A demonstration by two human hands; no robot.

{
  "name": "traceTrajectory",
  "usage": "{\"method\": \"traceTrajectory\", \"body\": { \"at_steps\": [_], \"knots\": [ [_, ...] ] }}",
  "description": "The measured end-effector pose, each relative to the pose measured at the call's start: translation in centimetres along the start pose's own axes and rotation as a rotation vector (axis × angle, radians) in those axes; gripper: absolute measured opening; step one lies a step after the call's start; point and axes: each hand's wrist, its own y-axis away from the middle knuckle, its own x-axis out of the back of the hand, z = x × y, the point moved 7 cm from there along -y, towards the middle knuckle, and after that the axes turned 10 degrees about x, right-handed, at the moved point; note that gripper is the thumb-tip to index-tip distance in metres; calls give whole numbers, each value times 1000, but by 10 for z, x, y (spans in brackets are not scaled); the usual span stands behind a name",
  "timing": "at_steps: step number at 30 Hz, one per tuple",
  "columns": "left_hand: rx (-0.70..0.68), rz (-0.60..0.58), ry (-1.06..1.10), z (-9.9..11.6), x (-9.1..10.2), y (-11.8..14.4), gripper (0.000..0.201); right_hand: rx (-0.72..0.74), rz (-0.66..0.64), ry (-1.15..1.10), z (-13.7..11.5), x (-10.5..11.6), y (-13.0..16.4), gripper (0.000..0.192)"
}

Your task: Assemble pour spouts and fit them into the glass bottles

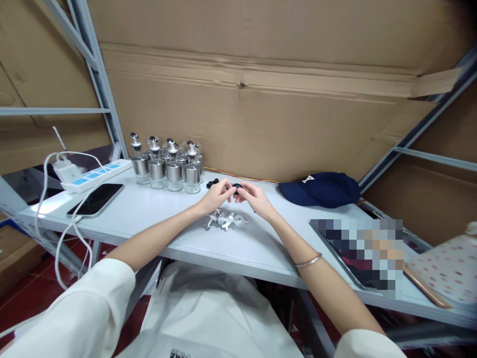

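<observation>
A small round black cap [237,187] is pinched between the fingertips of the left hand [216,195] and the right hand [254,199], above the middle of the pale grey table [156,214], toward its back edge. It seems to be in the middle of being fitted or turned (it is too small to tell which). A steady pinch would be called for next. Just below, small white and silver spout parts [225,220] are laid. Glass bottles with silver bands [169,166] are stood at the back left. Open room is left along the front edge.
</observation>
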Motion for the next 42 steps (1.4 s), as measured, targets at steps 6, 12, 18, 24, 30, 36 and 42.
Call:
{"method": "traceTrajectory", "body": {
  "at_steps": [6,12,18,24,30,36,42],
  "knots": [
    [-25,-36,86,0,0,0,23,14,-21,19,-7,-3,2,35],
    [-14,-76,93,1,-1,0,24,39,-13,29,-8,-2,3,38],
    [-27,-100,114,1,-1,0,24,45,-52,26,-9,-4,4,36],
    [-33,-108,112,0,0,0,26,56,-58,26,-10,-5,3,33],
    [-33,-93,100,3,0,0,26,62,-59,46,-10,-5,4,31],
    [-18,-103,115,1,0,0,27,52,-62,86,-9,-6,4,28],
    [-7,-108,100,2,-1,2,26,45,-68,116,-10,-5,4,29]
  ]
}}
